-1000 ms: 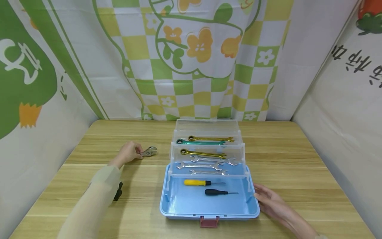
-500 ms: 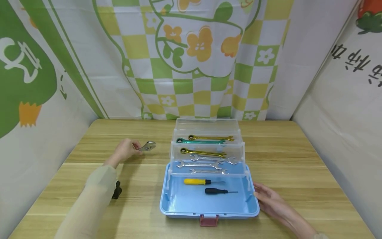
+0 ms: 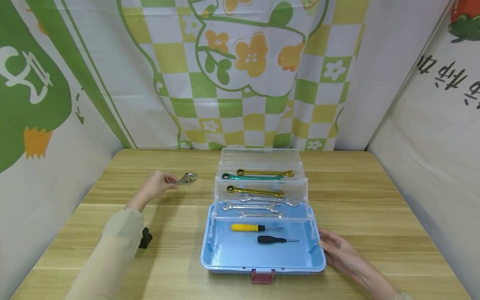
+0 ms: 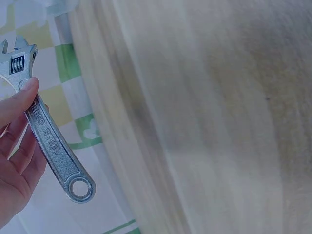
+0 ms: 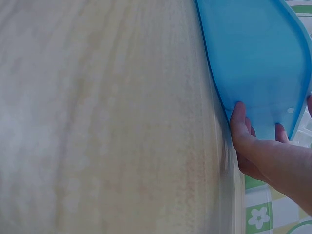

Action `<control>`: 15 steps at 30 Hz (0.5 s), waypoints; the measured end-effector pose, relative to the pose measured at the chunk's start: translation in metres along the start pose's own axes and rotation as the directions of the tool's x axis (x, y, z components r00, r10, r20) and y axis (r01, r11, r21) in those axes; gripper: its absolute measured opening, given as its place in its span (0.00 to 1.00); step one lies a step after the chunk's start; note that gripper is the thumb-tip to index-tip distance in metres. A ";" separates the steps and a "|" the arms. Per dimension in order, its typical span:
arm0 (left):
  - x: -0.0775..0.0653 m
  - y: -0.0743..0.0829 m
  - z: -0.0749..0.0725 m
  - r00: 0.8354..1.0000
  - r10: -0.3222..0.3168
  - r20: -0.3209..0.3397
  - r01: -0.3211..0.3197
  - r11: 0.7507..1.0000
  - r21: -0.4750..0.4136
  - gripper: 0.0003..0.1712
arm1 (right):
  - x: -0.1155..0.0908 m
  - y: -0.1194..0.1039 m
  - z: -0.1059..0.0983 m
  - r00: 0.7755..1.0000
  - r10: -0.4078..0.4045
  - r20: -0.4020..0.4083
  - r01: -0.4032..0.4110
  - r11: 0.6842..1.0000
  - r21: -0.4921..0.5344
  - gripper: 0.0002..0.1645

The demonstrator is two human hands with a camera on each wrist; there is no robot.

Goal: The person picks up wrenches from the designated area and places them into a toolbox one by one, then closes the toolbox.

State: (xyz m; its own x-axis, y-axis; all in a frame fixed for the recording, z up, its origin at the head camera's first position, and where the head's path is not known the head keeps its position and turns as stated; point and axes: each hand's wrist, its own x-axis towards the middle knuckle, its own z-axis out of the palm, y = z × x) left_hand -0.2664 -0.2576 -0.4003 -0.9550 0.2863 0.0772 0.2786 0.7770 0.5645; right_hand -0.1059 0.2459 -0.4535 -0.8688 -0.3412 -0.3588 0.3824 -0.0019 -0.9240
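My left hand (image 3: 159,184) pinches a silver adjustable wrench (image 3: 187,178) above the table, left of the toolbox. In the left wrist view, thumb and fingers hold the wrench (image 4: 54,141) near its head, its handle with a hole at the end sticking out past them. The blue toolbox (image 3: 262,270) stands open, its clear trays (image 3: 262,156) raised. My right hand (image 3: 343,254) rests against the box's right side; in the right wrist view its fairly straight fingers (image 5: 238,119) touch the blue wall (image 5: 258,68). A yellow screwdriver (image 3: 245,228) and a black one (image 3: 271,240) lie in the box.
Silver wrenches (image 3: 251,206), gold wrenches (image 3: 256,191) and a green wrench (image 3: 251,177) lie in the trays. A maroon latch (image 3: 262,276) hangs at the box's front. The wooden table (image 3: 180,237) ends at a patterned curtain (image 3: 240,112).
My left hand has lifted the adjustable wrench up off the table and slightly away from me. The right hand and the toolbox have stayed in place.
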 end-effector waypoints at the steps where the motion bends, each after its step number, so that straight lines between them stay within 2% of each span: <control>1: 0.000 0.002 -0.001 1.000 0.003 -0.001 -0.003 1.000 0.003 0.05 | 0.000 0.000 0.000 1.000 -0.001 0.003 0.001 1.000 0.001 0.42; 8: 0.000 0.017 -0.011 0.998 0.069 -0.016 -0.069 0.998 -0.004 0.07 | 0.000 0.000 0.000 1.000 -0.001 0.003 0.001 1.000 -0.002 0.42; 15: 0.004 0.033 -0.018 0.991 0.129 -0.045 -0.127 0.991 0.034 0.09 | 0.001 -0.001 0.001 1.000 0.016 -0.017 -0.016 1.000 -0.010 0.42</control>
State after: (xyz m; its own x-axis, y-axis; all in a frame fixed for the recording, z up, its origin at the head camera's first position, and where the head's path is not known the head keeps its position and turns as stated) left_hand -0.2627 -0.2413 -0.3664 -0.9148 0.3584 0.1862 0.4012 0.7528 0.5218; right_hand -0.1065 0.2449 -0.4528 -0.8675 -0.3256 -0.3759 0.3933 0.0135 -0.9193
